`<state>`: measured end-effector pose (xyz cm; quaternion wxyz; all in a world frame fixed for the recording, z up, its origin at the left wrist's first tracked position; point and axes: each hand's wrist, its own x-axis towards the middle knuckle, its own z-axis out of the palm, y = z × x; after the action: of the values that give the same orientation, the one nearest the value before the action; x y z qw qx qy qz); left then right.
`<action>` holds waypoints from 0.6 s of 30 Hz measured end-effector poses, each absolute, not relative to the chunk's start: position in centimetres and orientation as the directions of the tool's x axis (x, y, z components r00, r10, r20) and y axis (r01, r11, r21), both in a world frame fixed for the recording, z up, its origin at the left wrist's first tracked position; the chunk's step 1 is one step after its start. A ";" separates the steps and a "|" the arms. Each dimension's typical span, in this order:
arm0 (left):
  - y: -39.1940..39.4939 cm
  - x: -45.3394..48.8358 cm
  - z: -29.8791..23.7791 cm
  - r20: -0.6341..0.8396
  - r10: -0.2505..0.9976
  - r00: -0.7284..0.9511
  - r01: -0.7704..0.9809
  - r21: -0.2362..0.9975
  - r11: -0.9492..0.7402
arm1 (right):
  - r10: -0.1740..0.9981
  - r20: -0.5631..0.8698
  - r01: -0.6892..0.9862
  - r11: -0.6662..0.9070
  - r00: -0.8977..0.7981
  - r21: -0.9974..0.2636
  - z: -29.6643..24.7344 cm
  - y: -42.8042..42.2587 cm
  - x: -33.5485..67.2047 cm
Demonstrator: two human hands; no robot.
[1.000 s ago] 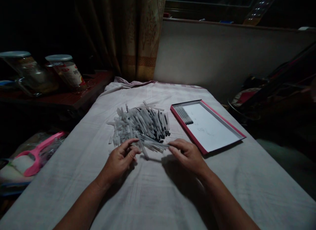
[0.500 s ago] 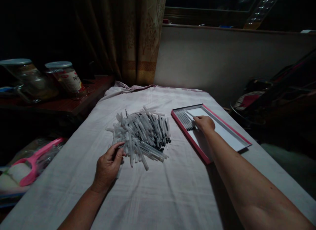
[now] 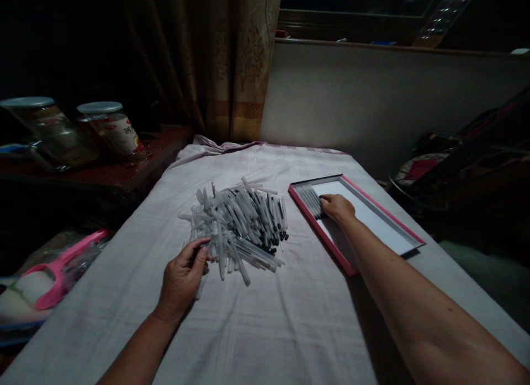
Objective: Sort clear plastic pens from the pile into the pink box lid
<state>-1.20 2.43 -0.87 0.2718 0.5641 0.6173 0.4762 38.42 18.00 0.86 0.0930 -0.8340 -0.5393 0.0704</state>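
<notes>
A loose pile of clear pens with black tips [image 3: 236,225] lies on the white cloth [image 3: 265,319] in the middle of the table. My left hand [image 3: 182,277] rests at the pile's near left edge, thumb and forefinger pinched on a pen there. To the right is a flat red-edged tray [image 3: 375,217] with a white floor. A short row of pens [image 3: 310,200] lies along its left side. My right hand [image 3: 337,207] reaches into the tray, with bent fingers pressing a pen against the right side of that row.
Two lidded glass jars [image 3: 105,126] stand on a dark wooden shelf at the left. A pink-handled tool [image 3: 62,263] lies in a bag below it. A curtain [image 3: 232,65] and a wall close off the far end. Dark clutter [image 3: 455,164] sits beyond the table's right edge.
My right hand left the pile with a pen, reached into the tray and lowered it against the row. My left hand drew back to the pile's near left edge.
</notes>
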 end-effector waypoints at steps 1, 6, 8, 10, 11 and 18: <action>2.5 -1.2 -0.9 0.198 0.956 -0.216 0.428 0.899 -0.089 | 0.916 -0.017 0.890 -0.394 0.401 -0.229 0.9 18.0 38.4; 2.5 -1.1 -0.9 0.200 0.955 -0.217 0.394 0.913 -0.101 | 0.924 -0.009 0.896 -0.374 0.383 -0.241 1.1 17.9 38.2; 2.5 -1.0 -0.9 0.204 0.956 -0.211 0.388 0.915 -0.110 | 0.924 0.012 0.894 -0.365 0.381 -0.260 1.5 17.6 38.2; 2.6 -1.0 -0.9 0.209 0.957 -0.203 0.389 0.914 -0.117 | 0.928 0.050 0.895 -0.342 0.370 -0.288 2.1 16.9 38.1; 2.6 -1.0 -0.9 0.212 0.957 -0.200 0.390 0.913 -0.120 | 0.930 0.079 0.897 -0.321 0.359 -0.305 2.5 16.5 37.9; 2.6 -1.0 -0.8 0.218 0.958 -0.186 0.388 0.912 -0.132 | 0.945 0.288 0.902 -0.019 0.158 -0.431 3.2 10.4 32.1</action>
<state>-0.97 2.63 -0.77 0.2893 0.5686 0.5917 0.4929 32.08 10.41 3.21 0.2661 -0.7127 -0.6478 0.0397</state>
